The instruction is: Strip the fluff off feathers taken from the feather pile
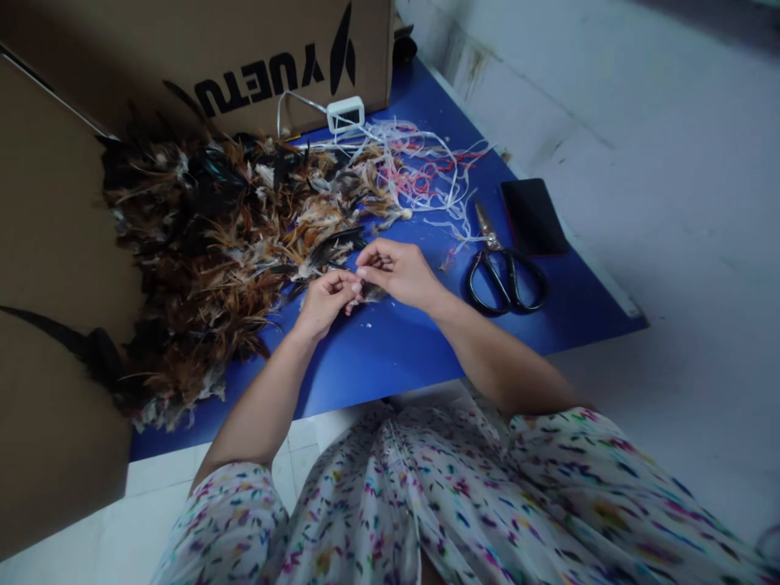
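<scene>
My left hand (pixel 326 302) and my right hand (pixel 399 272) meet at the fingertips, low over the blue table. Both are closed in a pinch. A small greyish-brown feather tuft (pixel 374 292) shows just below the right fingers and seems to come out of the left hand's grip. Whatever the right fingertips pinch is too small to make out. Beyond the hands spreads a big pile of brown, black and white feathers (pixel 244 219). To the right of my right hand lie black-handled scissors (pixel 509 280), blades pointing away from me.
Thin white and pink plastic strips (pixel 426 166) lie tangled behind the scissors. A black phone-like slab (pixel 534 216) rests near the wall. At the back, a small white device (pixel 345 104) stands against a cardboard box (pixel 274 32). More cardboard (pixel 54 325) walls the left side.
</scene>
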Demonstrator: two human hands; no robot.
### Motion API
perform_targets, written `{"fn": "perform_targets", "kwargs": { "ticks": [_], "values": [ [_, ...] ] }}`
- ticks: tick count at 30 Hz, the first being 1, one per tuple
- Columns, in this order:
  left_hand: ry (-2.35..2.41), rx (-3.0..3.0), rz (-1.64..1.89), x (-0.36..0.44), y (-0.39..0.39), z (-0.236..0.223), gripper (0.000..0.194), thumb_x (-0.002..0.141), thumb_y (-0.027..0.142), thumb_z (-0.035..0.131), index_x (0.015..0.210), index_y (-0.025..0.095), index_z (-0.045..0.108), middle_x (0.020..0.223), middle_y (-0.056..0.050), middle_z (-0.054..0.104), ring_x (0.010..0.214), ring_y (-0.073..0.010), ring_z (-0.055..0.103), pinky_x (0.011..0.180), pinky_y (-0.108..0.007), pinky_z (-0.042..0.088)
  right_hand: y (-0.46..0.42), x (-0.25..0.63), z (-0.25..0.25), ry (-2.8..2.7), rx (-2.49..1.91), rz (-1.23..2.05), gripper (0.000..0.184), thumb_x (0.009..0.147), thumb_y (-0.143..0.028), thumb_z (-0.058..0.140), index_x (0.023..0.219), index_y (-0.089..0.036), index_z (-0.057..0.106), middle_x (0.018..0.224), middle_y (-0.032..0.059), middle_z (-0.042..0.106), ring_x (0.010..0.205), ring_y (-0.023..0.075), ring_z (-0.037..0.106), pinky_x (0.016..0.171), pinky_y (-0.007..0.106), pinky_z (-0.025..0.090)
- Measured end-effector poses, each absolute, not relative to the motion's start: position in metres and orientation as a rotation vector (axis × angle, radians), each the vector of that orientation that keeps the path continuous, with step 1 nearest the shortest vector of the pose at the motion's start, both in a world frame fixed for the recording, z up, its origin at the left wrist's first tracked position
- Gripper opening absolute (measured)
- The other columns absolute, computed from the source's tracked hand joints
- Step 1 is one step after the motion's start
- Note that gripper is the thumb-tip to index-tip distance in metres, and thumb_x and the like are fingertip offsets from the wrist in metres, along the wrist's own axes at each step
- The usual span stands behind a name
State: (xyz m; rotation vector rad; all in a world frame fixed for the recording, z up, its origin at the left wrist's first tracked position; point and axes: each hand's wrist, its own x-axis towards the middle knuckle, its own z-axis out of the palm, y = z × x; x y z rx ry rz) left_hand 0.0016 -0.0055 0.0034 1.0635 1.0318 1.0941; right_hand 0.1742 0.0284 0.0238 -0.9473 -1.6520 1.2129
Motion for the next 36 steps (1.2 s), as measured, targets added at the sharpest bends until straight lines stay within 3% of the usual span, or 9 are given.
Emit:
{"fn": "perform_targets", "kwargs": {
  "ticks": [5, 9, 15, 25, 36],
  "values": [
    [0.968, 0.927, 1.119, 0.0019, -0.0053, 0.0097, 0.044, 0.059, 0.042, 0.093, 0.079, 0.016, 0.063, 0.057, 0.003, 0.064, 0.042, -0.0041, 0.049, 0.040, -0.015, 0.039, 0.0344, 0.1804, 0.0205, -1.730, -0.953, 1.248, 0.018, 0.080, -0.023, 0.064, 0.094, -0.016, 0.073, 0.087, 0.0036, 0.073, 0.078, 0.0146, 0.065, 0.073, 0.027, 0.050],
    [0.929, 0.918, 1.141, 0.0025, -0.0052, 0.0103, 0.046, 0.059, 0.042, 0.093, 0.079, 0.017, 0.060, 0.056, 0.004, 0.063, 0.041, -0.0039, 0.047, 0.039, -0.015, 0.037, 0.0324, 0.1810, 0.0218, -1.856, -0.921, 1.339, 0.026, 0.077, -0.016, 0.061, 0.099, -0.016, 0.075, 0.082, 0.0013, 0.073, 0.070, 0.0118, 0.062, 0.069, 0.025, 0.047],
    [0.927, 0.944, 1.142, 0.0018, -0.0052, 0.0082, 0.046, 0.062, 0.045, 0.092, 0.081, 0.018, 0.060, 0.057, 0.005, 0.063, 0.041, -0.0042, 0.048, 0.039, -0.015, 0.038, 0.0286, 0.1795, 0.0283, -1.872, -0.922, 1.338, 0.015, 0.078, -0.022, 0.064, 0.085, -0.016, 0.075, 0.068, -0.0018, 0.068, 0.061, 0.0091, 0.055, 0.063, 0.023, 0.041],
    [0.913, 1.001, 1.166, 0.0030, -0.0052, 0.0073, 0.044, 0.067, 0.046, 0.089, 0.083, 0.019, 0.058, 0.059, 0.005, 0.064, 0.041, -0.0046, 0.048, 0.040, -0.017, 0.040, 0.0294, 0.1790, 0.0270, -1.846, -0.988, 1.255, 0.011, 0.079, -0.024, 0.062, 0.074, -0.016, 0.068, 0.065, -0.0015, 0.063, 0.058, 0.0087, 0.050, 0.058, 0.024, 0.038],
    [1.042, 1.063, 1.201, 0.0026, -0.0039, 0.0022, 0.048, 0.063, 0.052, 0.089, 0.079, 0.016, 0.062, 0.063, 0.002, 0.067, 0.045, -0.0058, 0.052, 0.043, -0.018, 0.044, 0.0271, 0.1813, 0.0281, -1.880, -0.960, 1.241, 0.011, 0.079, -0.025, 0.061, 0.077, -0.016, 0.067, 0.068, 0.0006, 0.069, 0.061, 0.0115, 0.060, 0.061, 0.024, 0.043]
  ]
}}
